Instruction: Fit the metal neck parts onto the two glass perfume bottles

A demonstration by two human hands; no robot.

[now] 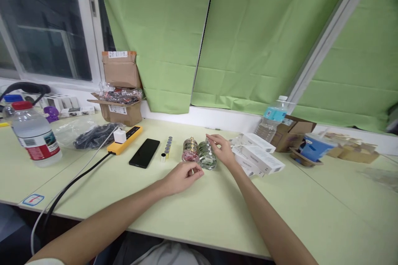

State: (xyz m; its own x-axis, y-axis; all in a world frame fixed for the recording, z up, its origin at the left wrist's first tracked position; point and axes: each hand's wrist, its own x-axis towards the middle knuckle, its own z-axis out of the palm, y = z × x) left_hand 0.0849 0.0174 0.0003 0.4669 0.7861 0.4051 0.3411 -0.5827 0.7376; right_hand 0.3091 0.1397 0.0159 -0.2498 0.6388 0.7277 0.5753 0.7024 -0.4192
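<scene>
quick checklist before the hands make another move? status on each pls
1. Right hand at the greenish item: ok, fingertips at its far end.
2. Right-hand grip firm: cannot tell, one view doesn't settle it.
3. Left hand touching the greenish item: cannot tell; fingertips are by its near end.
4. Pinkish item beside the greenish one: ok, on its left.
5. Free space right of the right hand: not ok, white boxes lie close by.
6. Phone clear of both hands: ok, lies flat off to the left.
</scene>
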